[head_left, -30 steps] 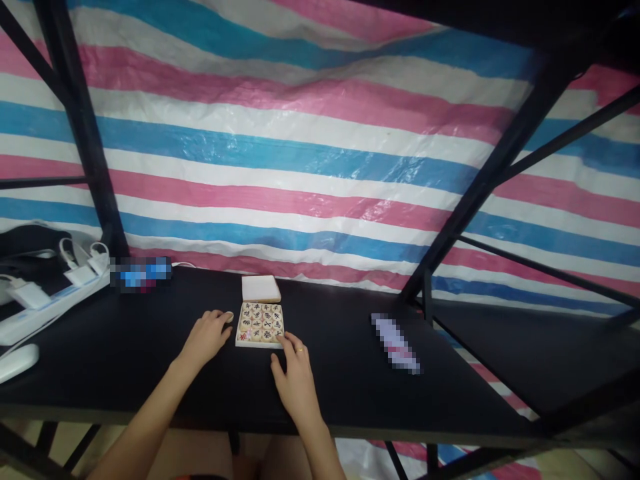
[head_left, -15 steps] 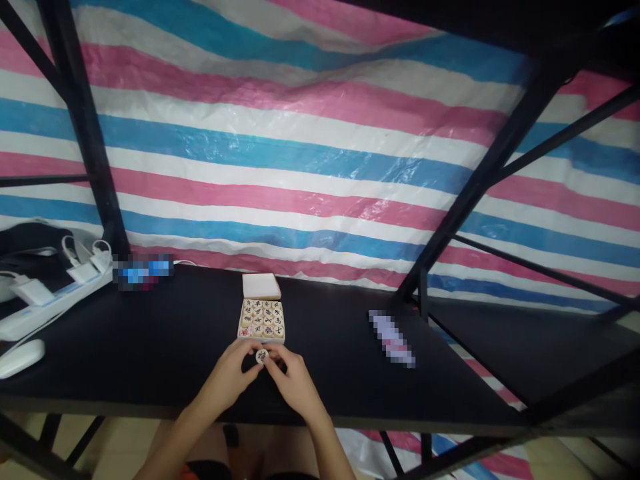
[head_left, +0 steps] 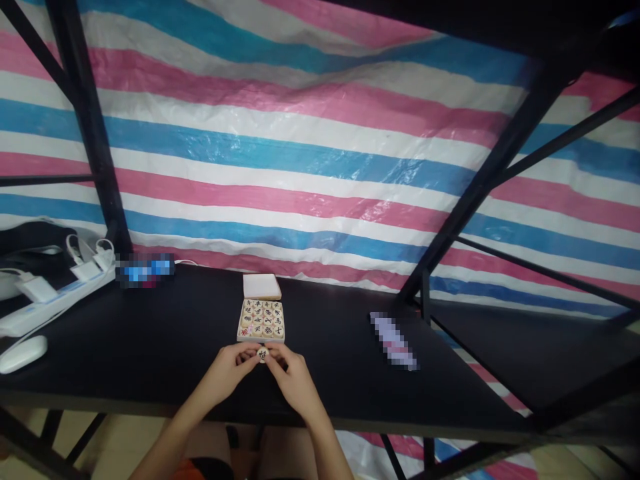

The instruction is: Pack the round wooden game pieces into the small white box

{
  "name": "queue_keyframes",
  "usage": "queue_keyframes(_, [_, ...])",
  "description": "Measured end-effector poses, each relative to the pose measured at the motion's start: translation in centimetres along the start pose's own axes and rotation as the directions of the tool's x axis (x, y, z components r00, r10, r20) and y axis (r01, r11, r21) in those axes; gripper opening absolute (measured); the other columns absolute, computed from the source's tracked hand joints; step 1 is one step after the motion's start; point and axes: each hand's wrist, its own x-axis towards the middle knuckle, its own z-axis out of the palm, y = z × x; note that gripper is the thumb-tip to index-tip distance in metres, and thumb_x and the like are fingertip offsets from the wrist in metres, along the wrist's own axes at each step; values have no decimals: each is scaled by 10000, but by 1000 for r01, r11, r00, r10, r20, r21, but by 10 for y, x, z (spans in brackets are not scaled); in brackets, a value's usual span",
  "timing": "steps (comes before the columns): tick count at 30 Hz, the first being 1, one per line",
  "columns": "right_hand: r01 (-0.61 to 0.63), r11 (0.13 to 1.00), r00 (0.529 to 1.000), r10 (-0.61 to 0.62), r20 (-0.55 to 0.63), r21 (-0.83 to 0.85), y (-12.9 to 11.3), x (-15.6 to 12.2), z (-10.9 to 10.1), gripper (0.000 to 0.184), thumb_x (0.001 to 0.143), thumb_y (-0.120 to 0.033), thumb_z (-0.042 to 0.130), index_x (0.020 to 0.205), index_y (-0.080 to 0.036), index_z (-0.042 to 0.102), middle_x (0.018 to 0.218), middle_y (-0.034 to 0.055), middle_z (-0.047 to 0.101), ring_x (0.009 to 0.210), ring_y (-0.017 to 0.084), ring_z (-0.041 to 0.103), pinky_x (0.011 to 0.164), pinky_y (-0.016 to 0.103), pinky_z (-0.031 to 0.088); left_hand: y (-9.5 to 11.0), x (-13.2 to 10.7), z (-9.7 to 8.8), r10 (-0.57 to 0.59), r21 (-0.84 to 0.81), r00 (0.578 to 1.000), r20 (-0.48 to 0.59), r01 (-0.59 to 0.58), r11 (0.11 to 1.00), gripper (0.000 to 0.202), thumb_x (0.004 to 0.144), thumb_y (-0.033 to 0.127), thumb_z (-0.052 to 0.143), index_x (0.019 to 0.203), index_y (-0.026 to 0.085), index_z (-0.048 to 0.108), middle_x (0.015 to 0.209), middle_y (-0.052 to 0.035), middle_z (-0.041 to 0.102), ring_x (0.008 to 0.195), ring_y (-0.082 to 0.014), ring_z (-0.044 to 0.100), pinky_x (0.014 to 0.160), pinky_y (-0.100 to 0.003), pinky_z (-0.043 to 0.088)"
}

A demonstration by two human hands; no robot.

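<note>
A round Chinese chess piece (head_left: 263, 355) with a black character is pinched between my left hand (head_left: 234, 365) and my right hand (head_left: 289, 371). Both sets of fingers are closed around its edges, and its marked face is turned up toward me. Just beyond my fingertips lies an open white box (head_left: 261, 339) filled with rows of similar pieces (head_left: 263, 319). Most of these carry black characters; one at the front left corner is red. Behind the box, a pale lid (head_left: 262, 287) rests on the black table.
On the left of the black table (head_left: 330, 360) are a white power strip (head_left: 60, 298) with plugged-in chargers, a white mouse (head_left: 24, 354) and a blurred blue item (head_left: 145, 270). A blurred pale object (head_left: 393, 341) lies right. Black frame posts and striped sheeting stand behind.
My left thumb and fingers have closed in on the chess piece, and its character has turned slightly. The view has shifted a little; the box and lid have stayed in place.
</note>
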Motion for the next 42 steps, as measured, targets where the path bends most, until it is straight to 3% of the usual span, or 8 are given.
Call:
queue_keyframes(6, [-7,990,1000,6,-13,-141,1,1,0,156,845,-241,543,941,-194,657,634,-16,619,597,138,568,585,216,415,-1,0,-1,91,70,991,-97,-84,994,156,763,259,580,851,189,687,841,-37,660,684,-155,583,578,-227,432])
queue_keyframes(9, [-18,999,999,19,27,-43,-5,1,-1,163,854,-268,544,961,-198,645,696,-9,667,625,136,601,597,208,426,-3,0,-1,102,78,989,-108,-94,993,172,760,263,581,858,192,702,829,-43,654,679,-159,583,595,-239,455])
queue_keyframes(14, [-25,999,999,24,23,36,-10,1,-2,174,877,-325,527,913,-206,650,814,12,712,752,155,656,654,213,448,-2,-1,-1,133,8,990,-42,-133,991,203,807,248,538,930,196,691,943,-55,696,827,-183,639,769,-284,501])
queue_keyframes(20, [-26,999,999,27,-40,24,-1,2,-2,183,836,-279,567,989,-208,637,820,14,696,740,160,639,656,232,465,4,-3,0,103,4,995,0,-103,995,184,829,295,534,882,192,677,907,-43,715,818,-182,652,780,-283,505])
queue_keyframes(26, [-1,1000,999,0,-37,-12,-1,2,-2,95,789,-204,584,850,-215,655,812,7,668,690,146,607,611,230,451,-4,1,1,12,-94,997,-75,-19,995,295,762,334,592,1009,176,623,864,-54,714,796,-193,660,732,-289,510])
queue_keyframes(31, [60,998,998,-60,-29,14,-1,1,-2,89,776,-167,579,806,-213,649,893,17,663,712,139,597,623,230,444,0,-2,1,21,34,998,-53,-19,999,192,751,337,619,826,175,691,763,-34,708,701,-181,632,640,-256,476])
queue_keyframes(35, [61,998,997,-61,-45,6,2,1,-1,119,757,-148,584,834,-214,646,875,19,653,714,142,589,624,235,447,6,-4,-3,90,128,994,-62,-81,988,166,768,322,608,813,193,702,781,-28,711,667,-165,604,612,-248,461])
queue_keyframes(42, [-16,1000,995,14,-103,-16,9,2,2,222,775,-183,563,990,-205,613,884,31,651,697,142,607,600,236,466,-4,20,-32,284,438,935,-214,-169,883,169,825,297,542,866,223,688,921,-47,707,896,-223,598,838,-350,464])
